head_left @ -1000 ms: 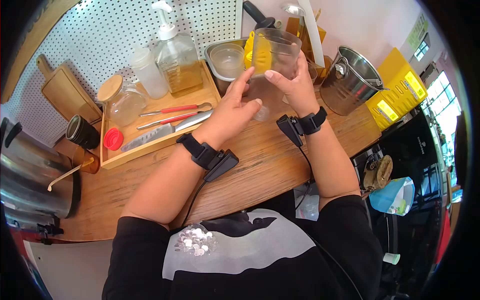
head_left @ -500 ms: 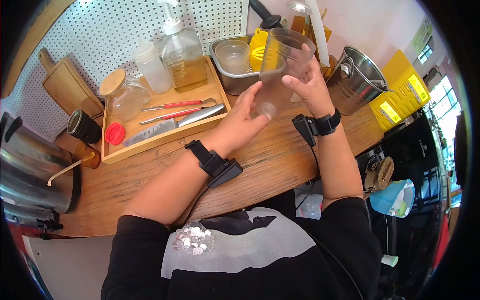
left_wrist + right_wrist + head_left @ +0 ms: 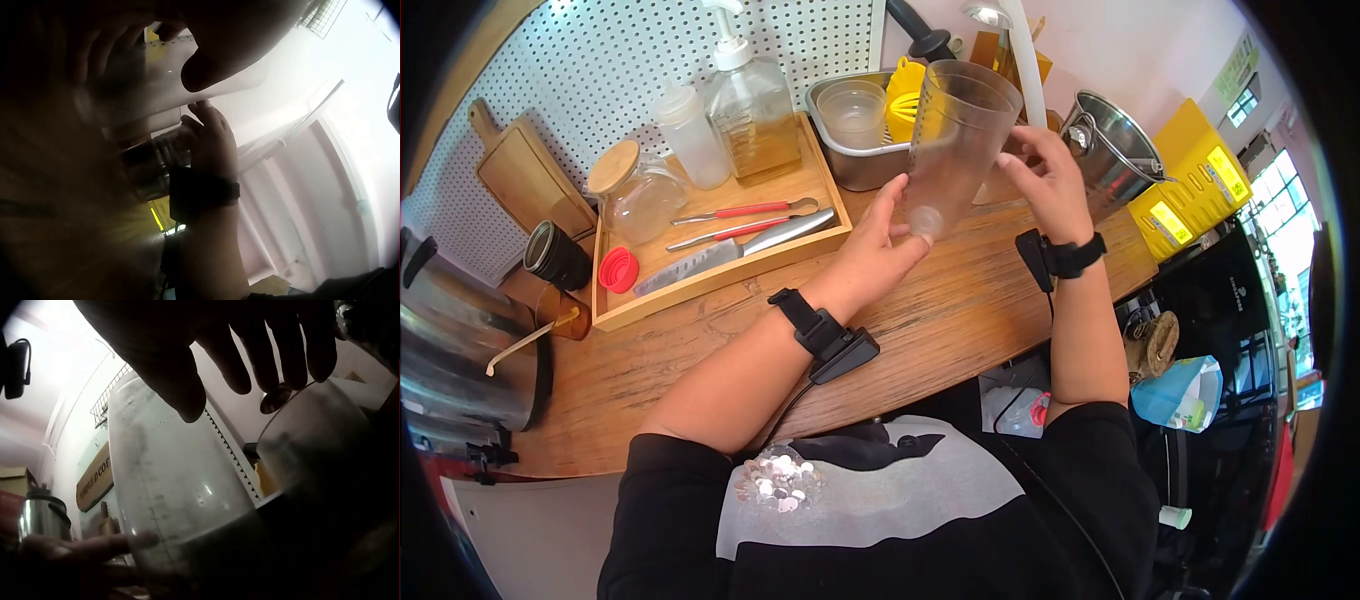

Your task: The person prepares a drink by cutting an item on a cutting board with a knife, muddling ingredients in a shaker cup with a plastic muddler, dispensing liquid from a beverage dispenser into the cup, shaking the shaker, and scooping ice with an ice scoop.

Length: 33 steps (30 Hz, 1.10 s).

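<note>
A tall clear plastic measuring cup [image 3: 962, 140] with graduation marks tilts over the table, its mouth up and to the right. My left hand [image 3: 878, 245] grips it low down, thumb near the base and fingers around the side. To the right of the cup, my right hand [image 3: 1048, 185] is off its wall with relaxed fingers, holding nothing. In the right wrist view, the marked wall of the measuring cup [image 3: 181, 481] stands beside the thumb. A second clear cup [image 3: 312, 431] sits below the right fingertips in that view; the head view mostly hides it.
A wooden tray [image 3: 720, 290] at left holds a knife, tongs, a glass jug and bottles. Behind the cup stands a metal pan [image 3: 865, 172] with a clear tub and yellow juicer. At right are a steel bucket [image 3: 1112, 150] and a yellow box [image 3: 1190, 180].
My right hand has let go of the measuring cup and moved right and slightly down. The left hand keeps its hold, and the cup stays tilted in much the same place.
</note>
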Motion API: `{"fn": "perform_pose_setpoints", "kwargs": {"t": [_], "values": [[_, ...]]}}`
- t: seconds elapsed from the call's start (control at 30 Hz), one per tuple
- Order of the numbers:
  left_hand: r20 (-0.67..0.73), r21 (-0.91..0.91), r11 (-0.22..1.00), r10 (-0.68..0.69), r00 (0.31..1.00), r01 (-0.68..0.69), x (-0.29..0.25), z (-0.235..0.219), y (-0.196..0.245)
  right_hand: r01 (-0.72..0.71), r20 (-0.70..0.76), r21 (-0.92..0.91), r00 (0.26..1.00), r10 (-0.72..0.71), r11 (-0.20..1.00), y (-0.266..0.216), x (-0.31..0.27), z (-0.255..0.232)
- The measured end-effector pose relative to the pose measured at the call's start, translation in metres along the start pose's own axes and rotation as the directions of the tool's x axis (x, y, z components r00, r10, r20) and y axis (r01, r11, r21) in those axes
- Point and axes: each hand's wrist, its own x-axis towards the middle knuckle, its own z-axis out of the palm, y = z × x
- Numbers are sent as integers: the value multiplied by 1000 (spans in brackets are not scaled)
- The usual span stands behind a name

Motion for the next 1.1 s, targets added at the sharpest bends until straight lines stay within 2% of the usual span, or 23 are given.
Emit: {"fn": "perform_pose_setpoints", "kwargs": {"t": [0.03, 0.07, 0.1, 0.27, 0.53, 0.7, 0.77, 1.1], "values": [[9, 46, 999, -27, 1000, 27, 2, 0, -1, 167, 14, -232, 986, -169, 958, 8, 2, 1], [16, 93, 994, -55, 998, 53, 3, 0, -2, 319, 67, -445, 944, -324, 837, 11, 3, 0], [19, 94, 994, -53, 998, 51, 5, 2, -3, 392, 49, -504, 903, -428, 770, 7, 0, 4], [-67, 54, 997, -51, 996, 55, 16, 10, -5, 324, 73, -517, 939, -336, 792, 6, -4, -1], [-37, -40, 996, -87, 996, 86, 36, 37, -6, 278, 76, -525, 957, -281, 805, -8, -32, -41], [-72, -22, 997, -70, 995, 68, 62, 58, -18, 293, 88, -516, 953, -290, 805, -11, -43, -54], [-117, -117, 993, -8, 993, -5, 70, 66, -20, 303, 89, -511, 950, -301, 804, -9, -44, -58], [-150, -129, 992, -7, 989, -13, 103, 89, -37, 321, 105, -455, 946, -308, 830, -11, -53, -64]]}}
